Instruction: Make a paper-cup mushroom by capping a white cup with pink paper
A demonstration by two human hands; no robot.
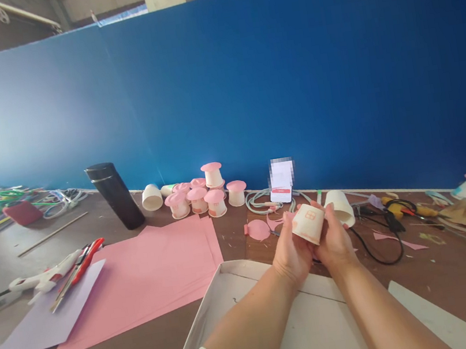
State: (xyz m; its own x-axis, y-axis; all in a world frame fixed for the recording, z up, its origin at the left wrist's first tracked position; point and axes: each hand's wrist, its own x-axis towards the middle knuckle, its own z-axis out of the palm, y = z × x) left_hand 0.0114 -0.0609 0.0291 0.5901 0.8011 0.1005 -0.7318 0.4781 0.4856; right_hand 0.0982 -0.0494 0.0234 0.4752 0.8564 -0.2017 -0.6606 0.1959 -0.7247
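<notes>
Left hand (293, 254) and right hand (334, 238) curl around a paper cup (309, 224); I see a tipped cup (341, 208) right of it, cable (272, 208) behind, tray rim (244, 267) nearer.

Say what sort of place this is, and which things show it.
Probably a craft worktable: there are pink paper sheets, what looks like a glue gun, and several paper cups topped with pink discs.
</notes>
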